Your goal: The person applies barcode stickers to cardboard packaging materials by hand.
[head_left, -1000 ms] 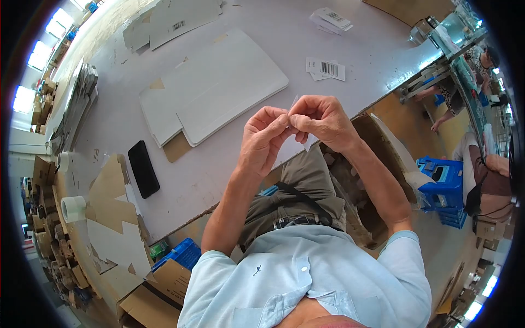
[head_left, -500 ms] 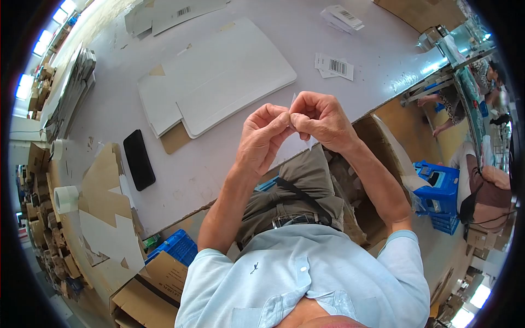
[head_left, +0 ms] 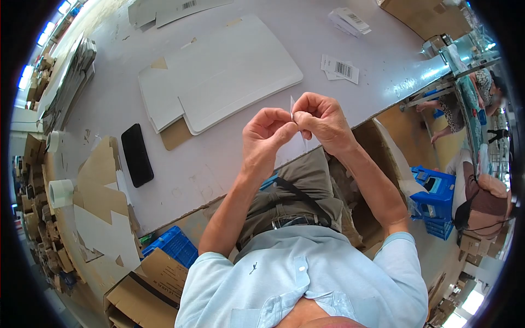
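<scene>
My left hand point(head_left: 268, 135) and my right hand point(head_left: 326, 123) meet above the table's front edge, thumbs and fingertips pinched together. Between them is a thin white label point(head_left: 292, 102), seen nearly edge-on, its upper tip showing above the fingers; any print on it is hidden. Beyond my left hand lies a flat white cardboard box blank point(head_left: 235, 76) with a brown flap. Past my right hand, a couple of barcode labels point(head_left: 340, 69) overlap on the table, and farther back sits a stack of similar labels point(head_left: 350, 22).
A black phone point(head_left: 136, 156) lies on the left of the table point(head_left: 186, 180), near cut cardboard point(head_left: 98, 186) and a tape roll point(head_left: 60, 193). More folded cardboard point(head_left: 65, 82) stands at far left. Blue crates point(head_left: 435, 191) are on the floor at right, where other people point(head_left: 484, 205) sit.
My hands stay together in nearly the same place, with small finger shifts on the label; more of its upper tip shows. The whole view has shifted slightly.
</scene>
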{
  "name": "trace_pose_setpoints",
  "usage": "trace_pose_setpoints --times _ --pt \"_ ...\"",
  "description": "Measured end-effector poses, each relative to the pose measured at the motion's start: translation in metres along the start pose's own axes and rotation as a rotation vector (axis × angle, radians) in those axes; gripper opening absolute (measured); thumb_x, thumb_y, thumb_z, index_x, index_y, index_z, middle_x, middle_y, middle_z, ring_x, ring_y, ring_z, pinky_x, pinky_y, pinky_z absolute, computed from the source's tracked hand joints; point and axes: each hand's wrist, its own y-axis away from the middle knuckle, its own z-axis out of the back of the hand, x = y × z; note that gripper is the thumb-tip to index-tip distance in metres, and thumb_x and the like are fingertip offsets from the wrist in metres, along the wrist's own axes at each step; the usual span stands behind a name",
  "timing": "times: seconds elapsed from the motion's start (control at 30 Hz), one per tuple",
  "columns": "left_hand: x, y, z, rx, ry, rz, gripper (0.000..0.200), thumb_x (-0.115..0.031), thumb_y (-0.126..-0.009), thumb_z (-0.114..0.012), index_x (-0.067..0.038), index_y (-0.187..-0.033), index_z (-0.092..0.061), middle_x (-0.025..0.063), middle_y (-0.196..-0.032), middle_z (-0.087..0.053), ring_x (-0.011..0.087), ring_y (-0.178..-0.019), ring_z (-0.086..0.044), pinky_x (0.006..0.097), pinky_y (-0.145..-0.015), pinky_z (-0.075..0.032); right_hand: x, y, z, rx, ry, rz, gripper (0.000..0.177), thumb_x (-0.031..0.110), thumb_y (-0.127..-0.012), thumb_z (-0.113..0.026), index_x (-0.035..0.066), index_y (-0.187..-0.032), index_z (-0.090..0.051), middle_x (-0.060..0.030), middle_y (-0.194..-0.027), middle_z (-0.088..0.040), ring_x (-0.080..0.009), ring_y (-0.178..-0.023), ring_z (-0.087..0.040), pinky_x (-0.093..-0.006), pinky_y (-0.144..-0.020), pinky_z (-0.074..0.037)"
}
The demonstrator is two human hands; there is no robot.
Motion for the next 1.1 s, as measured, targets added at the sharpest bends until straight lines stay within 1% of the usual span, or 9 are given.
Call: trace_pose_setpoints --times 0.27,0.4,0.6,0.8,0.87,0.93,1.0,1.03,1.1 --pt "-0.006 0.003 -0.001 -0.062 -0.103 -0.093 0.015 -0.006 -0.095 -0.073 0.001 -0.106 -0.066 0.0073 -0.098 -0.071 0.0136 -0.093 -0.069 0.0275 -0.084 -0.055 -0.005 0.001 -0.007 -0.020 0.060 0.077 0.005 0.003 -0.091 -0.061 0.001 -0.087 -0.064 0.0029 -0.075 -0.060 -0.0019 -0.062 -0.053 -0.0198 -0.053 -0.045" --pt "-0.008 0.005 -0.002 -0.052 -0.107 -0.101 0.009 -0.003 -0.097 -0.068 0.001 -0.105 -0.066 0.0087 -0.102 -0.070 0.0152 -0.095 -0.069 0.0301 -0.089 -0.058 -0.007 0.002 -0.012 -0.055 0.060 0.094 0.005 0.002 -0.091 -0.061 0.001 -0.087 -0.064 0.0030 -0.075 -0.060 -0.0017 -0.063 -0.053 -0.0199 -0.053 -0.044" --pt "0.001 0.003 -0.007 -0.105 0.160 -0.059 0.006 -0.005 -0.099 -0.063 0.000 -0.101 -0.065 0.0091 -0.098 -0.070 0.0157 -0.091 -0.070 0.0346 -0.090 -0.059 -0.024 0.008 -0.005 -0.161 -0.108 0.160 0.004 0.003 -0.091 -0.060 0.002 -0.089 -0.063 0.0018 -0.074 -0.059 -0.0041 -0.061 -0.052 -0.0212 -0.055 -0.044" --pt "0.015 0.002 -0.014 -0.215 0.230 -0.116 0.003 -0.005 -0.098 -0.064 -0.002 -0.099 -0.066 0.0050 -0.092 -0.068 0.0147 -0.084 -0.068 0.0314 -0.084 -0.057 -0.050 0.044 0.027 -0.551 -0.568 0.160 0.003 0.004 -0.092 -0.061 0.004 -0.094 -0.063 -0.0013 -0.071 -0.056 -0.0099 -0.058 -0.050 -0.0254 -0.053 -0.041" --pt "0.019 0.000 -0.013 -0.247 0.195 -0.160 0.003 -0.006 -0.098 -0.064 -0.003 -0.099 -0.066 0.0046 -0.092 -0.068 0.0141 -0.082 -0.067 0.0296 -0.081 -0.056 -0.073 0.066 0.056 -0.704 -0.717 0.264 0.003 0.005 -0.092 -0.062 0.006 -0.094 -0.064 -0.0010 -0.071 -0.055 -0.0101 -0.058 -0.050 -0.0252 -0.053 -0.040" --pt "0.020 -0.003 -0.017 -0.250 0.184 -0.135 0.004 -0.006 -0.099 -0.064 -0.003 -0.100 -0.066 0.0042 -0.088 -0.067 0.0133 -0.079 -0.066 0.0279 -0.078 -0.054 -0.093 0.098 0.088 -0.713 -0.659 0.306 0.001 0.006 -0.092 -0.064 0.006 -0.092 -0.064 0.0003 -0.070 -0.053 -0.0096 -0.059 -0.050 -0.0251 -0.052 -0.040" --pt "0.020 -0.004 -0.018 -0.277 0.105 -0.166 0.005 -0.007 -0.100 -0.063 -0.004 -0.103 -0.066 0.0056 -0.083 -0.069 0.0135 -0.075 -0.067 0.0299 -0.076 -0.057 -0.117 0.133 0.118 -1.021 -0.567 0.167 0.006 0.008 -0.094 -0.062 0.007 -0.088 -0.064 0.0004 -0.069 -0.052 -0.0094 -0.058 -0.049 -0.0253 -0.051 -0.039" --pt "0.021 -0.005 -0.016 -0.263 0.026 -0.203 0.005 -0.008 -0.101 -0.063 -0.004 -0.103 -0.065 0.0056 -0.080 -0.068 0.0133 -0.070 -0.065 0.0283 -0.069 -0.055 -0.130 0.151 0.131 -1.122 -0.439 0.077 0.009 0.009 -0.094 -0.061 0.008 -0.086 -0.063 0.0003 -0.069 -0.052 -0.0089 -0.058 -0.049 -0.0255 -0.051 -0.039" --pt "0.016 -0.002 -0.023 -0.275 -0.075 -0.231 0.005 -0.007 -0.101 -0.063 -0.003 -0.102 -0.064 0.0057 -0.078 -0.067 0.0136 -0.068 -0.065 0.0286 -0.066 -0.054 -0.173 0.191 0.166 -1.151 -0.167 -0.148 0.010 0.013 -0.095 -0.061 0.009 -0.086 -0.064 -0.0011 -0.073 -0.056 -0.0093 -0.060 -0.052 -0.0262 -0.051 -0.041"
